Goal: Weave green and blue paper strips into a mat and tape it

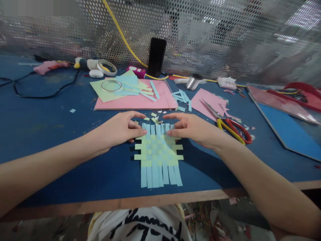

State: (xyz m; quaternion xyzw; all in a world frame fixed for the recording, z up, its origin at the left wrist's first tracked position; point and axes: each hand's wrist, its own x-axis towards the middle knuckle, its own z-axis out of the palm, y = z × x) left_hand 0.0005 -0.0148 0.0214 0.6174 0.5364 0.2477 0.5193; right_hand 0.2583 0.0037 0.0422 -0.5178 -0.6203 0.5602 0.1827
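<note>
A woven paper mat (157,147) of light-blue and pale-green strips lies in front of me near the table's front edge. Its blue strips stick out loose at the top and bottom, its green ones at both sides. My left hand (125,126) grips the mat's upper left corner, thumb on top and index finger stretched past it. At the upper right corner, my right hand (187,126) holds it likewise, its thumb pressing the blue strips. The other fingertips are partly hidden. Small paper scraps (154,118) lie just beyond the mat, between the index fingers.
Scissors (225,125) with red and yellow handles rest on pink paper (204,100) at right. Behind lie a pink pad (130,103), a tape roll (111,86) and cut blue strips (182,96). A phone (156,57) leans against perforated metal mesh (200,40). A blue board (293,130) lies far right.
</note>
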